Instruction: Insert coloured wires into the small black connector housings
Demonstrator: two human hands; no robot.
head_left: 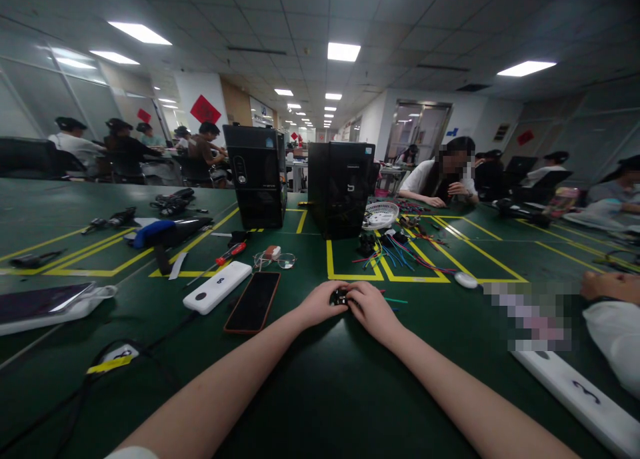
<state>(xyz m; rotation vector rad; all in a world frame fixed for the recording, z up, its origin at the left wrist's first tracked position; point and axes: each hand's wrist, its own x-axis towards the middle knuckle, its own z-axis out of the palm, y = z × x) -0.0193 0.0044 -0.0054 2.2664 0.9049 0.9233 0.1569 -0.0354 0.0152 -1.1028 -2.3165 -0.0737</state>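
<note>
My left hand (pixel 320 304) and my right hand (pixel 373 310) meet on the green table (pixel 320 392), both pinched around a small black part (pixel 341 298) held between the fingertips. What the part is I cannot make out. Thin coloured wires (pixel 395 301) lie just beyond my right hand. A black phone (pixel 253 302) lies face up left of my left hand, next to a white power bank (pixel 217 286). Glasses (pixel 274 260) rest behind the phone.
Two black computer towers (pixel 260 176) (pixel 341 187) stand upright at mid-table. A bundle of coloured cables (pixel 400 256), a white fan grille (pixel 381 214), a red-handled screwdriver (pixel 227 254) and a white mouse (pixel 466 280) lie around. Another person's hand (pixel 607 286) rests at right. People sit at the far side.
</note>
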